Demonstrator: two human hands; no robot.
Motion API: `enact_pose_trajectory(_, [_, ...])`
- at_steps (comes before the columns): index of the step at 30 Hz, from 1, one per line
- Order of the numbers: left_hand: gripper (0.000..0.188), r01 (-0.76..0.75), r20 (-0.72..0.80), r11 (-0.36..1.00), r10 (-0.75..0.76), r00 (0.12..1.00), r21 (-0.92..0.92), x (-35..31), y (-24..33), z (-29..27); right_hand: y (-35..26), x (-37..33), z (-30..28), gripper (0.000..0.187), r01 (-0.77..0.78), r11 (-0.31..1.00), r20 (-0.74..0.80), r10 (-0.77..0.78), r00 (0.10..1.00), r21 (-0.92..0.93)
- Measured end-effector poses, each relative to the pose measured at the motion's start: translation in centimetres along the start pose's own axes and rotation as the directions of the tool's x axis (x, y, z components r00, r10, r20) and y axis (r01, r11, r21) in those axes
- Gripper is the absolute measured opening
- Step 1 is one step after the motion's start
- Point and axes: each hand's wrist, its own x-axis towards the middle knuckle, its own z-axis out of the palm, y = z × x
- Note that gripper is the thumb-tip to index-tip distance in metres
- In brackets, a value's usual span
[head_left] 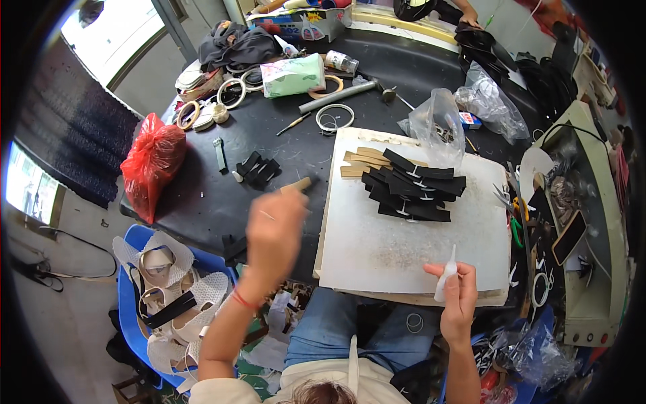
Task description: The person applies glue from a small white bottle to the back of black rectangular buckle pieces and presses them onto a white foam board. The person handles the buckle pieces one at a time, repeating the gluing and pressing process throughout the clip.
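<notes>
My left hand [274, 225] is raised over the left part of the black table, its fingers closed. A short tan strip [297, 184] sticks out past its fingertips. A small pile of black strips [259, 170] lies just beyond that hand. My right hand [459, 296] is wrapped round a small white glue bottle [447, 279] with its thin nozzle pointing up, above the near right part of a white board [363, 249]. Farther back on the board, black strips [417, 187] are stacked in overlapping layers, with tan strips [367, 161] at their left and small white bits between them.
A red plastic bag [153, 165] stands at the table's left edge. Below it, a blue bin [134, 239] holds white woven shoe parts. Tape rolls [232, 93], a green tissue pack [293, 75] and a hammer [387, 94] lie at the back. Scissors [517, 215] lie right of the board.
</notes>
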Motion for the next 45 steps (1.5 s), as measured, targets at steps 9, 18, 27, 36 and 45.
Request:
enact_pose_trajectory(9, [0.024, -0.149, 0.123, 0.972, 0.173, 0.977, -0.183, 4.2, 0.6, 1.3, 1.7, 0.5, 0.9, 0.027, -0.018, 0.996, -0.104, 0.009, 0.995, -0.089])
enact_pose_trajectory(18, [0.028, -0.486, 0.169, 0.870, 0.493, 0.853, -0.084, 4.2, 4.9, 2.7, 1.0, -0.5, 0.4, 0.025, 0.046, 0.999, -0.108, -0.049, 0.993, -0.023])
enact_pose_trajectory(27, [0.033, -0.186, 0.337, 0.944, 0.275, 0.900, -0.273, -2.8, 9.1, -2.0, 1.3, -2.9, 1.2, 0.026, 0.392, 0.812, 0.027, -0.423, 0.906, -0.434])
enact_pose_trajectory(36, [0.027, 0.071, 0.415, 0.873, 0.156, 0.896, -0.483, -2.1, 8.8, 1.2, 2.4, -1.7, 3.7, 0.035, 0.459, 0.815, 0.167, -0.428, 0.888, -0.353])
enact_pose_trajectory(45, [0.027, 0.097, 0.423, 0.909, 0.093, 0.901, -0.406, -1.7, 8.9, 0.3, 2.2, -1.2, 3.7, 0.036, 0.485, 0.817, 0.218, -0.436, 0.873, -0.311])
